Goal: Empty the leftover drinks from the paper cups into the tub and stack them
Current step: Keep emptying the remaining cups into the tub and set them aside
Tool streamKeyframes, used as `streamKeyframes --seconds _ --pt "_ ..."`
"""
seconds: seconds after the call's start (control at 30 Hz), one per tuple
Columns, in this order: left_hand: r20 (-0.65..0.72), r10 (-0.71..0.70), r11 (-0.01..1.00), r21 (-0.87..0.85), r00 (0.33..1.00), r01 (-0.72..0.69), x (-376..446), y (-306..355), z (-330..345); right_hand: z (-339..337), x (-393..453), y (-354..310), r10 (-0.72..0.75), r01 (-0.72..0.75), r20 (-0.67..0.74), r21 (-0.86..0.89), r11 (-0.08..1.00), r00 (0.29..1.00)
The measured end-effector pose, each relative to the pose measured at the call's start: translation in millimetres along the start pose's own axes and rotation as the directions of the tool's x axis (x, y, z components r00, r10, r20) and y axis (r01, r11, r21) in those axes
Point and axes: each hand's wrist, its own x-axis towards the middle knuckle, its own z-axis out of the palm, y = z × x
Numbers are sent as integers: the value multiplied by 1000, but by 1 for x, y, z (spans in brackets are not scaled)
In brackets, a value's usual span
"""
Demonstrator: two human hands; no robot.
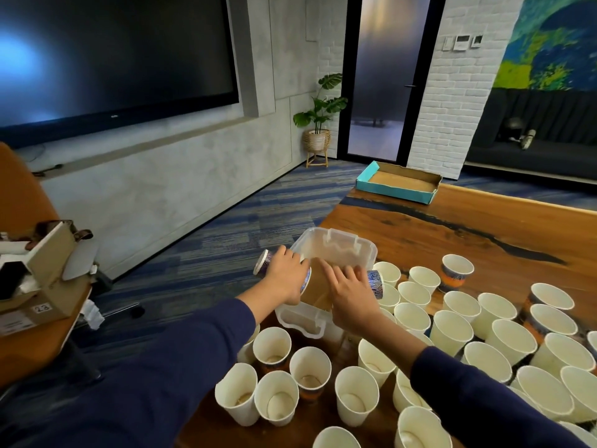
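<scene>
Tipped cups (280,273) in both hands' fingers (292,256), over tub (336,250)

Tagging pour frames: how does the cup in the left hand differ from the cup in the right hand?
The left-hand cup lies tipped with its base pointing left, out past the plastic tub's rim; the right-hand cup is tipped with its base pointing right, toward the standing cups.
The left hand leaves its cup's base and rim showing; the right hand hides most of its cup.
Both are blue-patterned paper cups, mouths tipped over the tub.
</scene>
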Motion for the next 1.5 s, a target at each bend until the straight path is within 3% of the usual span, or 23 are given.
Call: streamKeyframes --seconds 0.37,0.47,0.53,0.67,0.8,0.93,1.07,1.17,1.23,1.37,1.43,1.5 --pt "33 -23 999 -46 999 25 5 2 5 -12 11 1 -26 30 25 -168 985 999" --pt "42 -18 999 -26 999 20 9 4 5 -10 10 9 -109 135 109 -267 954 988" --pt "42 -8 1000 -13 999 8 10 3 4 -11 7 12 -142 165 95 -311 936 985" --pt "16 -4 1000 -18 1000 5 13 0 -1 -5 6 21 -224 203 -45 -280 938 973" --pt "-55 -40 998 -42 998 37 14 -12 -8 -8 5 27 -168 137 -139 -206 969 976" --pt "-44 59 992 116 997 -54 10 -22 -9 -2 -1 27 -260 229 -125 -216 949 958" --pt "-75 26 997 73 997 -21 6 -23 -12 -10 2 34 -153 130 -159 -145 981 975" --pt "-71 15 995 95 997 -8 4 -23 -13 -13 1 35 -240 206 -170 -197 958 956" --pt "-94 0 993 118 996 11 3 -24 -16 -18 -1 37 -219 190 -215 -145 971 952" --pt "-95 129 960 263 987 -100 2 -28 -21 -11 -10 38 -384 331 -184 -261 907 905" --pt "-146 96 968 243 985 -59 3 -32 -27 -10 -11 40 -292 253 -224 -189 949 930" --pt "-163 158 960 257 974 -113 0 -27 -28 -9 -12 38 -277 234 -220 -202 951 935"
